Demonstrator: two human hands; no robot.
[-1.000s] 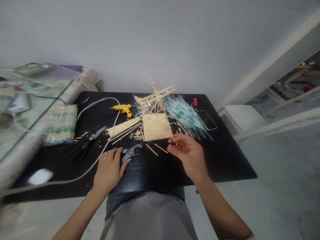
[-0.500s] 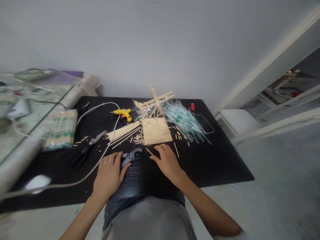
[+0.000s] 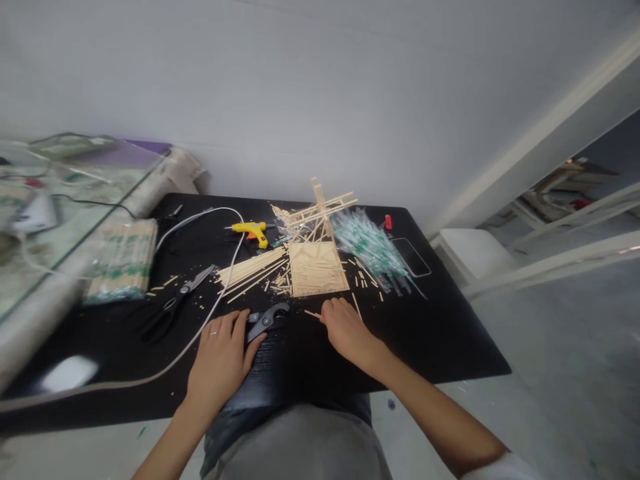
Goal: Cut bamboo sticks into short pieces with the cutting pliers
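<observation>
My left hand [image 3: 220, 353] is closed round the handles of a grey-jawed hand cutter [image 3: 261, 324] at the near side of the black table. Its curved jaws point away to the right, and most of the handles are hidden under my palm. Between thumb and fingertips, my right hand [image 3: 347, 335] pinches a thin wooden stick [image 3: 313, 313], whose end juts out to the left. Just beyond stands a model of wooden sticks [image 3: 320, 270], with a flat square base and a windmill-like cross rising behind it.
Loose sticks [image 3: 253, 270] and short offcuts lie around the model. A yellow glue gun [image 3: 256, 231], scissors [image 3: 177, 300] and a white cable [image 3: 213, 313] are to the left. Plastic wrappers [image 3: 373, 247], a red object [image 3: 388, 222] and a phone-like outline [image 3: 413, 257] are to the right.
My right hand has moved slightly right, and its spread fingers have closed on the wooden stick. My left hand stays at the cutter. The view has shifted slightly.
</observation>
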